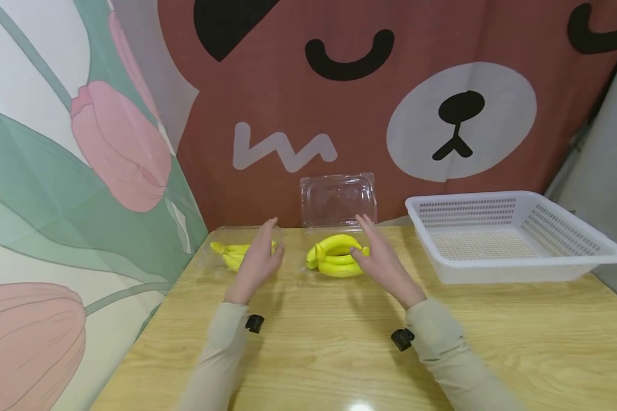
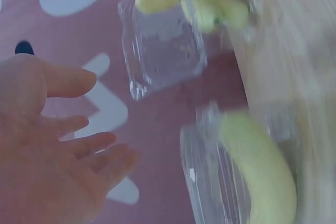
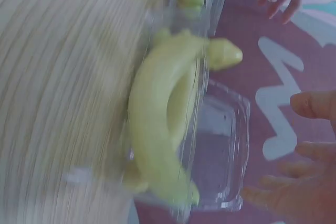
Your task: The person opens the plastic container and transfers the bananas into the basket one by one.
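Two clear plastic clamshell boxes with yellow bananas stand side by side near the table's back edge. In the head view the left bananas point(image 1: 232, 257) lie partly behind my left hand point(image 1: 259, 257), which hovers over that box with fingers stretched forward. The middle bananas point(image 1: 339, 268) curve around each other, and the raised transparent lid point(image 1: 338, 202) leans up behind them. My right hand point(image 1: 383, 260) is at the right side of these bananas, thumb apart from the fingers. Both wrist views show the palms holding nothing; the right wrist view shows a banana point(image 3: 155, 111) in its box.
A white plastic basket point(image 1: 519, 271) with slotted sides sits at the back right of the wooden table point(image 1: 313, 354). Behind the table hangs a brown printed cloth point(image 1: 267, 103), with a floral cloth point(image 1: 25, 240) on the left.
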Demonstrator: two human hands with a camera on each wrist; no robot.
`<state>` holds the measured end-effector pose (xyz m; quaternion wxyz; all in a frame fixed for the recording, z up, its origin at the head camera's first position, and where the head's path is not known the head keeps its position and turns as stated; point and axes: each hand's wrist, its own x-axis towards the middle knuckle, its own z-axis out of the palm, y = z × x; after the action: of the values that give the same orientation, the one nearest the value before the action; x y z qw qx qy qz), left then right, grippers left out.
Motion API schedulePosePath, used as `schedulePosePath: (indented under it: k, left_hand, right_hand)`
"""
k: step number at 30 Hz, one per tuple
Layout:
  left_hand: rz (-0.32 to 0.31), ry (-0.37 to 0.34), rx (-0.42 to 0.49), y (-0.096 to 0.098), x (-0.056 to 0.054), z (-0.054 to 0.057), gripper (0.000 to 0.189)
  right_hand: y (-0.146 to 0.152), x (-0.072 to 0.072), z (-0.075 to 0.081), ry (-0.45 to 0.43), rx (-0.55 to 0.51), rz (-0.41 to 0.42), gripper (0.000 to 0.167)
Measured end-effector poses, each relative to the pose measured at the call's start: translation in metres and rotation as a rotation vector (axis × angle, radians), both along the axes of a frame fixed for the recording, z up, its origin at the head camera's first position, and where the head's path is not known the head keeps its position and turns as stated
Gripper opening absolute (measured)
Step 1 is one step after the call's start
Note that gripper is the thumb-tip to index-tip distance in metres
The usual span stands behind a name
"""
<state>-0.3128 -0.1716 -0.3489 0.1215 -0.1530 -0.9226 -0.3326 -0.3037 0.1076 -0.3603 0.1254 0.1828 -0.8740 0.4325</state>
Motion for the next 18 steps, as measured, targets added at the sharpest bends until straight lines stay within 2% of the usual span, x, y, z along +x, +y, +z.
schedulePosePath:
  k: [6,14,18]
  left_hand:
    - [0.081,0.069,-0.003,-0.035,-0.005,0.0,0.059]
    - [0.174,0.102,0.025,-0.088,-0.01,-0.009,0.056]
    - [0.21,0.092,0.029,-0.115,-0.011,-0.017,0.056]
  right_hand:
    - [-0.039,-0.001,-0.002,-0.03,-0.014,0.07,0.074]
    - [-0.099,0.0,-0.007,-0.056,-0.033,0.162,0.069]
    - [-0.123,0.0,-0.014,-0.085,-0.049,0.209,0.067]
